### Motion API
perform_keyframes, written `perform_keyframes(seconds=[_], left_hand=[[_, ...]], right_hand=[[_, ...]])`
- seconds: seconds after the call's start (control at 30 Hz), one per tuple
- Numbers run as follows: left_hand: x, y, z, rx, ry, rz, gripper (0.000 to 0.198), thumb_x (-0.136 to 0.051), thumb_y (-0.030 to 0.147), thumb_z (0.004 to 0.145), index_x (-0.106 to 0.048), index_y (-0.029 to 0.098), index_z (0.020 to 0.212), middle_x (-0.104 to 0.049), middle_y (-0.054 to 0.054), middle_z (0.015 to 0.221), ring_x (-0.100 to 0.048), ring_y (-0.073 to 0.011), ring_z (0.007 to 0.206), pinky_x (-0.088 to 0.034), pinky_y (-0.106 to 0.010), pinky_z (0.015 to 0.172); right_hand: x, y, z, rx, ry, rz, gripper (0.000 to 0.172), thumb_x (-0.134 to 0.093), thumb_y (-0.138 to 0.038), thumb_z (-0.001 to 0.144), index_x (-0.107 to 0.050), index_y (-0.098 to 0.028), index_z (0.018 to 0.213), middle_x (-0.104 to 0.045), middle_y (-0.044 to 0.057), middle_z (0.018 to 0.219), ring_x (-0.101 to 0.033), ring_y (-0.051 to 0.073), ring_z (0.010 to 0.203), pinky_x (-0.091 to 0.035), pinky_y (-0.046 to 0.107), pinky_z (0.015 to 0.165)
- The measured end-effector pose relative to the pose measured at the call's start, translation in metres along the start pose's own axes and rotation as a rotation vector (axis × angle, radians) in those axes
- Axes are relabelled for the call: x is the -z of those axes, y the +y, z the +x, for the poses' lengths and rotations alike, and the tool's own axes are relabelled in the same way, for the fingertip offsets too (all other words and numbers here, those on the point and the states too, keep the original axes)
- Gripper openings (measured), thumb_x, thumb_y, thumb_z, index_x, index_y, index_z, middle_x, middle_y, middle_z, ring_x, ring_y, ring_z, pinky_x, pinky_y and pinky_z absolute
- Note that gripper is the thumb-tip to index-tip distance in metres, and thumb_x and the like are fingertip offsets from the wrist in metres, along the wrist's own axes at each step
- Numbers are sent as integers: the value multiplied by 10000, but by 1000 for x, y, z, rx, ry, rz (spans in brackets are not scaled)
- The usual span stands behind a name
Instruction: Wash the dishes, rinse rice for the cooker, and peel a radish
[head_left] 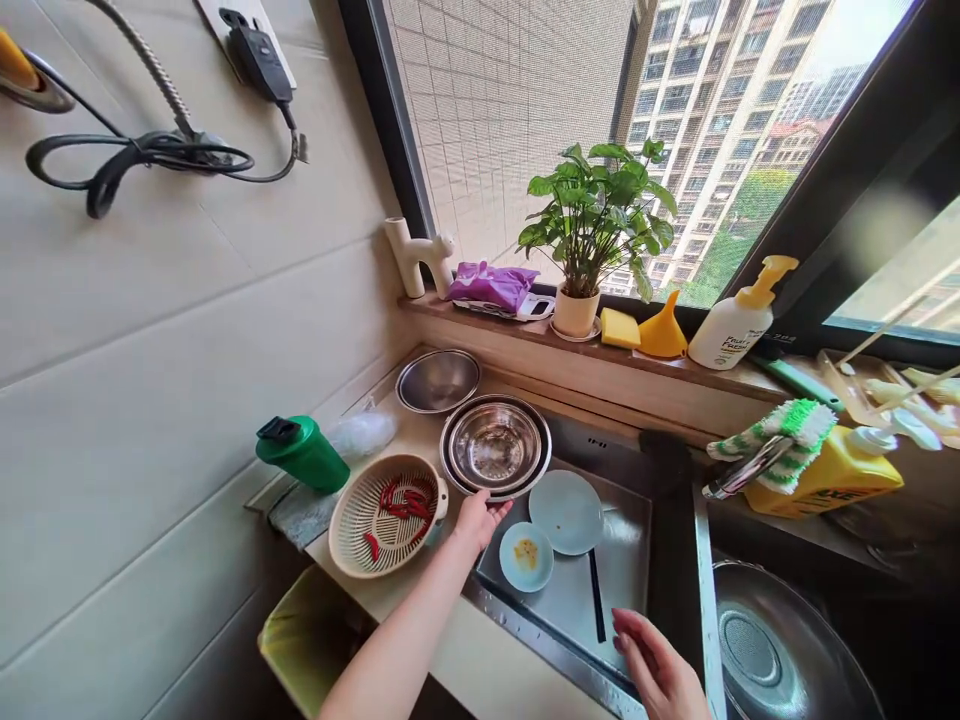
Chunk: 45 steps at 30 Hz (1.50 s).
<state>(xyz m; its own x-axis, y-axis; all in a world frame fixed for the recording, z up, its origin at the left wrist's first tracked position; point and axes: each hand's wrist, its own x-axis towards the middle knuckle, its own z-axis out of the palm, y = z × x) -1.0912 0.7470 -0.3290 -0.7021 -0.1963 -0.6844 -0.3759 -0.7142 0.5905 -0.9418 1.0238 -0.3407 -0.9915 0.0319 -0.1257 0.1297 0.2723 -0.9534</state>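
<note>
My left hand (480, 518) reaches forward with its fingers on the near rim of the stacked steel bowls (495, 445) at the sink's back left edge. Beside it on the left stands a beige colander (382, 512) with red chillies (401, 503) in it. My right hand (660, 670) hovers with fingers spread over the sink's near right corner, holding nothing. In the sink (630, 560) lie a pale blue plate (566, 511), a small blue dish with yellow residue (526, 556) and a black chopstick (596, 595).
A single steel bowl (438, 380) and a green bottle (301, 452) stand on the counter at left. The sill holds a potted plant (589, 240), a sponge (621, 328), a funnel (663, 332) and a soap bottle (735, 320). Tap (739, 470) and a steel basin (780, 650) at right.
</note>
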Motion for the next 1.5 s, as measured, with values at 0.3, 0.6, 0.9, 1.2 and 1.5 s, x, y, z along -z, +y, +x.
perform_keyframes(seconds=[0.3,0.6,0.9,1.2,1.5], left_hand=[[33,-40,-17,-50,11,94,214,-621,158,819,-483,203,976,-689,-66,940,-686,-166,746,-558,-349,727],[21,8,-35,-76,-33,214,130,-584,201,841,-508,172,942,-698,-58,812,-660,-154,627,-553,-287,596],[-8,179,26,-242,60,5,205,-407,58,892,-610,53,917,-677,-90,730,-649,-133,643,-548,-201,551],[-16,223,56,-237,148,-40,205,-414,182,954,-566,101,1066,-663,-65,759,-650,-113,642,-554,-183,556],[108,98,-85,479,-162,546,307,-601,305,858,-627,84,1069,-708,-163,884,-690,-238,708,-571,-336,616]], right_hand=[[-85,-21,170,-112,98,-43,536,-617,-555,726,-574,-175,1102,-681,27,654,-613,182,431,-484,282,364],[-96,-36,181,-261,-75,193,613,-581,-582,741,-489,-184,1198,-694,58,797,-689,235,664,-575,346,524],[-45,-77,146,-299,-261,297,618,-620,-638,735,-576,-179,1147,-689,128,1028,-692,249,845,-589,364,687],[9,8,25,-792,32,477,654,-785,-589,572,-631,-173,1052,-721,80,921,-681,205,802,-556,278,673],[32,16,-23,-841,261,550,640,-811,-566,532,-640,-179,1012,-717,64,893,-672,180,761,-539,259,638]])
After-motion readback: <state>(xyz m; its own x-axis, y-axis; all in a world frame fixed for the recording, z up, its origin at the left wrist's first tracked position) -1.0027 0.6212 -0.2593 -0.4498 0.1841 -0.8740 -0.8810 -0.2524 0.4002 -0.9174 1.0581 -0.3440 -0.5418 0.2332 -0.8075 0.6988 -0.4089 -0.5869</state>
